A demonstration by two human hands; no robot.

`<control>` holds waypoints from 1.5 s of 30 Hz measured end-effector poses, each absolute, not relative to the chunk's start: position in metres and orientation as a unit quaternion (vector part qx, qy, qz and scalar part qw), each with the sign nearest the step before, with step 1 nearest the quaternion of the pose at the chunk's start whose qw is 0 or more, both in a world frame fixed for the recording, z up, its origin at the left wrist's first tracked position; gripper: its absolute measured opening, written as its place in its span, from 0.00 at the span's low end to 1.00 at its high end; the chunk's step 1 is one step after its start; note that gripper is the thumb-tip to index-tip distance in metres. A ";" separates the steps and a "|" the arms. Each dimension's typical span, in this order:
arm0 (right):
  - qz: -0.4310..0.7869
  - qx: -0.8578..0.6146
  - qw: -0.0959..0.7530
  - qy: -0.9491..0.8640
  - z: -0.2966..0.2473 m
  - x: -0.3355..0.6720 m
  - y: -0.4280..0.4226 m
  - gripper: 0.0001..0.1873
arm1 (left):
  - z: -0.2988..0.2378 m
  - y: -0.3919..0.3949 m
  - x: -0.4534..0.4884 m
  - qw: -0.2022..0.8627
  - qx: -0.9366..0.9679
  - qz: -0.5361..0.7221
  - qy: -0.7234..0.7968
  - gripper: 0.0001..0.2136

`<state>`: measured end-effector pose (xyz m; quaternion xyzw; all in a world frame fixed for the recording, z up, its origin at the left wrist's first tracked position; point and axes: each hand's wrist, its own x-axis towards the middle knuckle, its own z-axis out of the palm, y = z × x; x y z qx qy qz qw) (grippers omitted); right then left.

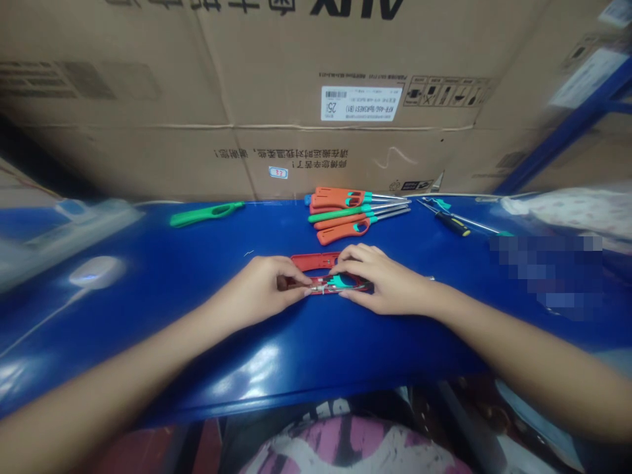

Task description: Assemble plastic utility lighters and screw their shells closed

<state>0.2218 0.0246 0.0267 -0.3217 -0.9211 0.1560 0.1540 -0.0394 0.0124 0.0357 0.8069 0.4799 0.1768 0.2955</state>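
An opened red lighter shell half with a teal trigger and small inner parts lies on the blue table. My left hand is closed in a pinch on its left end. My right hand rests over its right end, fingers curled and pressing on it. A second red shell half lies just behind, touching my right fingertips.
A pile of orange and green long-nosed lighters lies behind my hands. A single green lighter lies at the far left. A black-and-yellow screwdriver is at the far right. Large cardboard boxes wall off the back.
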 end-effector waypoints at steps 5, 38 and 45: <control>0.183 -0.325 0.167 -0.912 0.026 0.222 0.026 0.14 | 0.036 0.014 -0.041 0.308 0.805 0.174 0.476 0.07; 0.042 -0.266 0.185 -0.945 0.043 0.231 0.023 0.19 | 0.043 0.009 -0.040 0.223 0.863 0.155 0.425 0.09; 0.109 -0.259 0.137 -0.950 0.051 0.236 0.023 0.07 | 0.045 0.000 -0.038 0.075 0.920 0.165 0.349 0.12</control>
